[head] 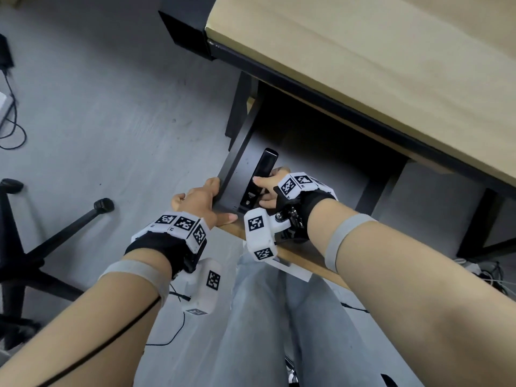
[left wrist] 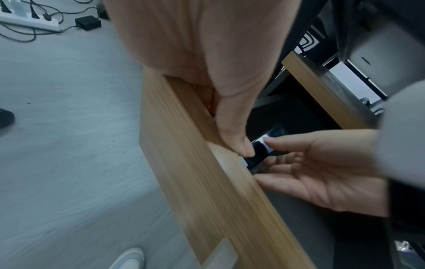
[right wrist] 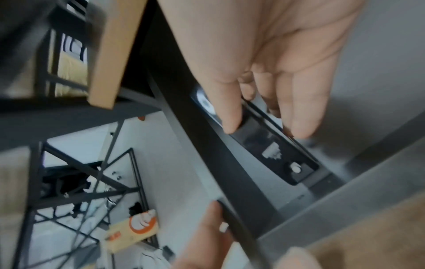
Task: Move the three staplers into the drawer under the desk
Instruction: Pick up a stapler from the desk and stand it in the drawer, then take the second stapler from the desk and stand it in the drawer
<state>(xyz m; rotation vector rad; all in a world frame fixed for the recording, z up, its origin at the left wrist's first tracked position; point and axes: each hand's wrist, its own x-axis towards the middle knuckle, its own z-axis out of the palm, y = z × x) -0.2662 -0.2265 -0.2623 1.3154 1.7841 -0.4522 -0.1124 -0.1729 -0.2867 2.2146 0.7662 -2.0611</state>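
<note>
One black stapler lies lengthwise near the left wall of the pulled-out dark drawer under the desk. My right hand reaches into the drawer and pinches the stapler, thumb on one side and fingers on the other. My left hand grips the left corner of the wooden drawer front, thumb on its top edge. In the left wrist view the stapler shows just past the thumb, with the right hand around it. No other stapler is in view.
The light wooden desk top overhangs the drawer's back. A black office chair base stands on the grey floor at the left. Cables and a power strip lie on the floor. My legs are below the drawer front.
</note>
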